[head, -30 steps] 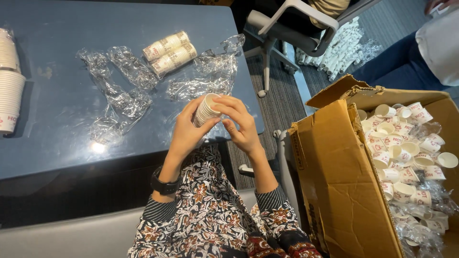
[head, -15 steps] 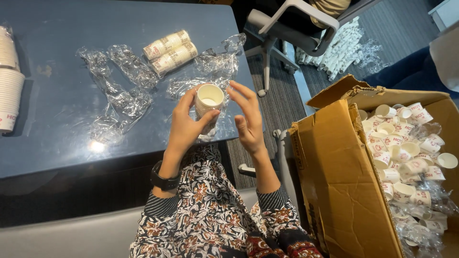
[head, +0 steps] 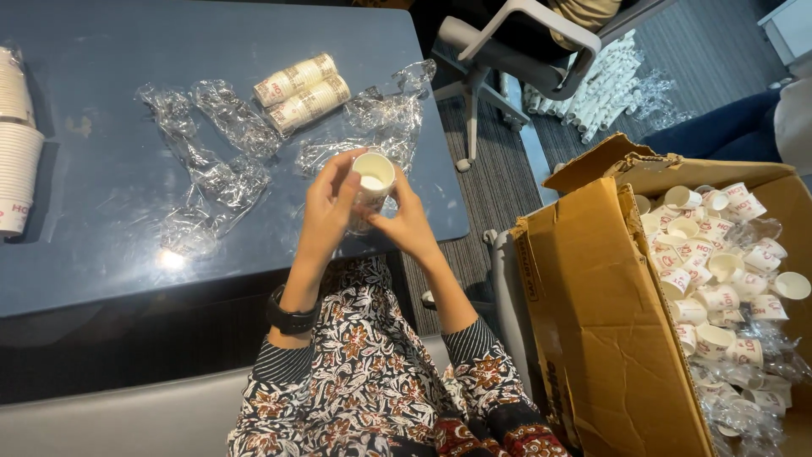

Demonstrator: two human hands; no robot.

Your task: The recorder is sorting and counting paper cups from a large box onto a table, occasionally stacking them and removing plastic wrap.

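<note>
A short stack of small white paper cups [head: 370, 182] is held upright between both of my hands, its open mouth facing the camera. My left hand [head: 327, 211] wraps the stack's left side, with a black watch on that wrist. From the right, my right hand [head: 406, 222] grips its lower part. The hands hover over the near right edge of the dark blue table [head: 101, 254].
Two wrapped sleeves of cups [head: 301, 91] and several crumpled clear plastic wrappers [head: 216, 165] lie on the table. Tall cup stacks [head: 17, 144] stand at its left edge. An open cardboard box [head: 609, 322] full of loose cups sits to my right. An office chair [head: 516, 46] stands behind.
My right hand, apart from the cups half a second ago, has closed back onto the stack. The stack has tipped so its open mouth faces up.
</note>
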